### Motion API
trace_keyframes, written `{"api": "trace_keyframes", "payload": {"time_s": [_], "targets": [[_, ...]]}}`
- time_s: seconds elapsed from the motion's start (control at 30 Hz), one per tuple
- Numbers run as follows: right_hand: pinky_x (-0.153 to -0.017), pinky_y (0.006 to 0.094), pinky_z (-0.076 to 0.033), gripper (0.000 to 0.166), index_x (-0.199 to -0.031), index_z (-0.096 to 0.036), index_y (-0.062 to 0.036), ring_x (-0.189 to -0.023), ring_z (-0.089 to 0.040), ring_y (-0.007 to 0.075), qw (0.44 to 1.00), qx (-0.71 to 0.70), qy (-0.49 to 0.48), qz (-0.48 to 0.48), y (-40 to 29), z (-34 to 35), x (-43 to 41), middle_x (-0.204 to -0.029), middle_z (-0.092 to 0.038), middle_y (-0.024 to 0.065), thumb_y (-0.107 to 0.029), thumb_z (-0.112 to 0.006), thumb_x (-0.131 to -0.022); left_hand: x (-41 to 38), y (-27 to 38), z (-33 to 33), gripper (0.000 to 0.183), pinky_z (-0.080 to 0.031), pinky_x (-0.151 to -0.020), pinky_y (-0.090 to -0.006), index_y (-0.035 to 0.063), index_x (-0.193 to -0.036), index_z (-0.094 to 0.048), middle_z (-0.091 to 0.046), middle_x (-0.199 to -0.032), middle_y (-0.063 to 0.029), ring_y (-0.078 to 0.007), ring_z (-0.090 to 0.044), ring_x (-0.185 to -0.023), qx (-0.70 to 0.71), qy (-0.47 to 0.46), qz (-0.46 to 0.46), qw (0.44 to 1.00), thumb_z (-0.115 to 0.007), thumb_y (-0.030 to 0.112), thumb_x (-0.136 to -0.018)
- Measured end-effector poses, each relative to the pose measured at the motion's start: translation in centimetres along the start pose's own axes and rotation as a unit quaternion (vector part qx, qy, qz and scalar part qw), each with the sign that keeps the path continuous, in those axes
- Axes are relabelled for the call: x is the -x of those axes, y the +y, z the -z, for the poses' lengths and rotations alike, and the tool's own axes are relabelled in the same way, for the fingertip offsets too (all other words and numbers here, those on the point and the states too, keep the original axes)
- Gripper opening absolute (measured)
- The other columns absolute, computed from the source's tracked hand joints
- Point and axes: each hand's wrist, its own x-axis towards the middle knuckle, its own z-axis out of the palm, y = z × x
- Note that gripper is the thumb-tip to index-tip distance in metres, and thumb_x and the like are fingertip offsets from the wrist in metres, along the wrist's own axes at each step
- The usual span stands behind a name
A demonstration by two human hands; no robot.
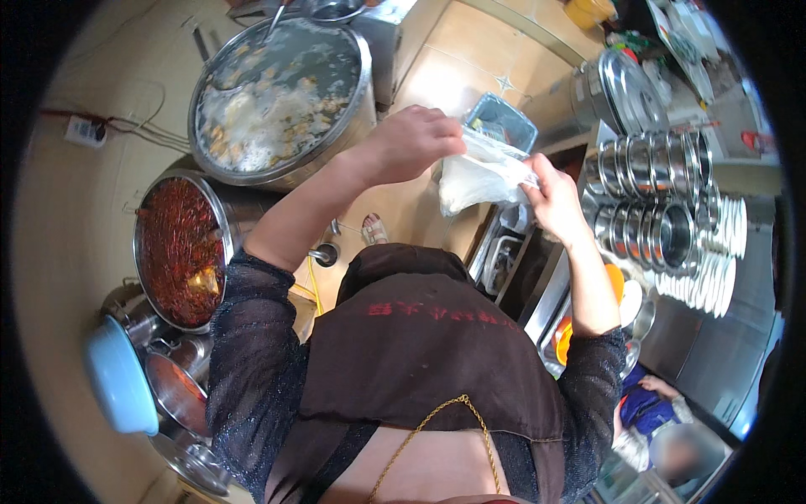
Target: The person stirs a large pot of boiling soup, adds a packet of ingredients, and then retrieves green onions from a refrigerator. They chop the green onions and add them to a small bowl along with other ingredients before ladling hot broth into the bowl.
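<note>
Between my two hands hangs a white translucent plastic bag (469, 183), its top edge stretched sideways. My left hand (419, 142) pinches one side of the bag's mouth, while my right hand (554, 195) grips the other. Something pale fills the lower part of the bag, but I cannot tell what it is. Just beyond the bag, a grey-blue plastic bin (519, 126) stands on the floor with some packaging inside. To the left of my left hand is a large steel stockpot (371, 82) of cloudy, foamy broth, with a ladle handle (275, 24) leaning in it.
Left of me stand a pot of red chili broth (182, 252), a light-blue basin (119, 378) and a smaller pot (179, 384). Stacked steel pots (648, 233) and white plates (699, 286) line the right counter. Another person (655, 409) is at lower right. A yellow hose (314, 283) crosses the tiled floor.
</note>
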Motion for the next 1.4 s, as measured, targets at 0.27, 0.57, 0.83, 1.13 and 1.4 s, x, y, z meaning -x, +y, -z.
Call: {"api": "trace_keyframes", "payload": {"time_s": [0.27, 0.57, 0.83, 1.13, 1.4], "targets": [[-0.070, 0.0251, -0.042, 0.022, -0.095, -0.050, -0.0013, -0.076, -0.055, 0.0163, 0.990, -0.110, -0.028, 0.082, -7.7, 1.2, -6.7, -0.081, -0.057, 0.0091, 0.007, -0.052, -0.074, 7.7, -5.6, -7.6, 0.053, -0.028, -0.101, -0.0374, 0.0057, -0.130, -0.033, -0.037, -0.131, -0.0111, -0.0230, -0.037, -0.119, 0.598, 0.256, 0.337, 0.681, -0.026, 0.043, -0.093], [-0.073, 0.0219, -0.037, 0.018, -0.096, -0.051, -0.0027, -0.079, -0.047, 0.0082, 0.962, -0.223, -0.133, 0.083, -12.8, -1.6, -18.1, -0.084, -0.053, -0.0008, 0.002, -0.051, -0.078, 9.3, -4.4, -5.6, 0.078, -0.034, -0.100, -0.0396, 0.0077, -0.134, -0.028, -0.039, -0.131, -0.0122, -0.0223, -0.038, -0.122, 0.882, 0.215, 0.277, 0.314, -0.023, 0.066, -0.082], [-0.065, 0.0226, -0.041, 0.011, -0.091, -0.056, 0.0002, -0.070, -0.051, 0.0085, 0.978, -0.110, -0.153, 0.086, -15.8, -10.3, -30.5, -0.077, -0.059, 0.0017, -0.004, -0.054, -0.081, 8.9, -7.3, -13.3, 0.066, -0.008, -0.108, -0.0379, 0.0070, -0.138, -0.005, -0.028, -0.139, -0.0068, -0.0174, -0.024, -0.129, 0.815, 0.405, 0.072, 0.408, -0.039, 0.036, -0.090], [-0.072, 0.0290, -0.045, 0.030, -0.096, -0.058, 0.0053, -0.080, -0.060, 0.0176, 0.977, 0.145, -0.103, 0.115, -18.4, -15.5, -36.7, -0.089, -0.064, 0.0117, -0.015, -0.064, -0.075, 6.3, -9.2, -6.7, 0.075, -0.045, -0.080, -0.0333, 0.0191, -0.129, -0.037, -0.051, -0.120, 0.0007, -0.0153, -0.052, -0.105, 0.880, 0.433, -0.006, 0.197, -0.023, 0.072, -0.078], [-0.085, 0.0355, -0.043, 0.035, -0.103, -0.060, -0.0058, -0.099, -0.057, 0.0303, 0.958, 0.225, -0.132, 0.120, -15.4, -17.8, -40.1, -0.101, -0.060, 0.0177, -0.024, -0.061, -0.072, 5.5, -10.3, -6.1, 0.074, -0.043, -0.065, -0.0310, 0.0209, -0.117, -0.047, -0.056, -0.101, 0.0021, -0.0151, -0.054, -0.085, 0.881, 0.434, 0.104, 0.160, -0.025, 0.077, -0.073]]}}
